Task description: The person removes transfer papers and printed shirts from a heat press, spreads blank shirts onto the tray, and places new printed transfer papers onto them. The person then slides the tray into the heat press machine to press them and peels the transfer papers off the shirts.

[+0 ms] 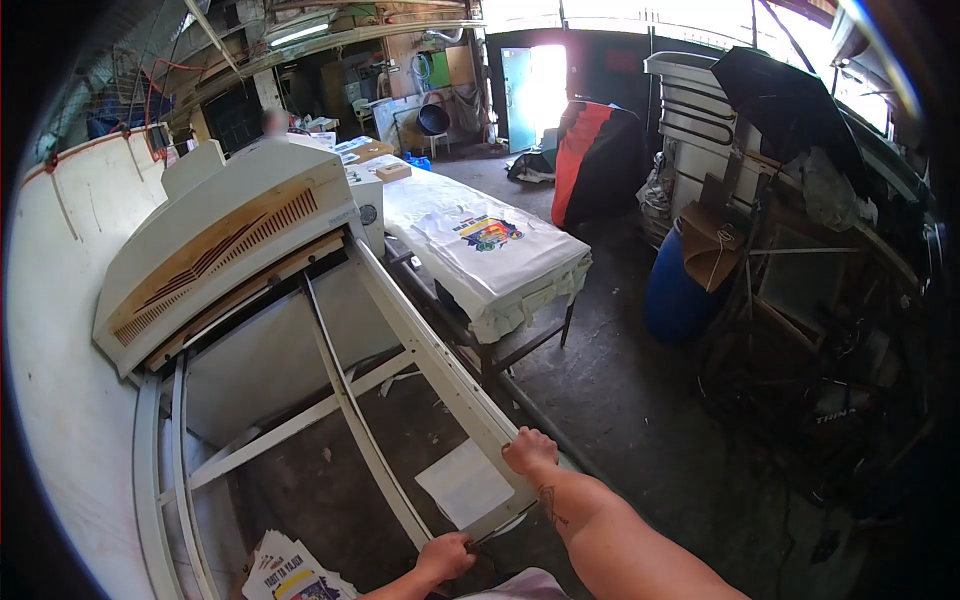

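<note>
My right hand [530, 451] is closed over the outer rail of a long white metal frame [445, 392], close to its near corner. Lower down, my left hand [447, 557] is curled at the frame's near end, where the thin end edge meets my fingers; its fingertips are partly hidden. Between the rails beside my right hand lies a white sheet [463, 483]. A stack of printed white pieces [292, 572] with dark lettering shows at the bottom, left of my left hand. The frame runs away from me into a large white machine housing [240, 225] with slotted vents.
Right of the frame stands a table draped with white cloth [490, 275], a printed piece [490, 232] on top. Further right are a blue barrel [680, 285], a red and black covered object [597, 165], a black umbrella [785, 100] and piled clutter. A bright doorway [547, 90] opens behind.
</note>
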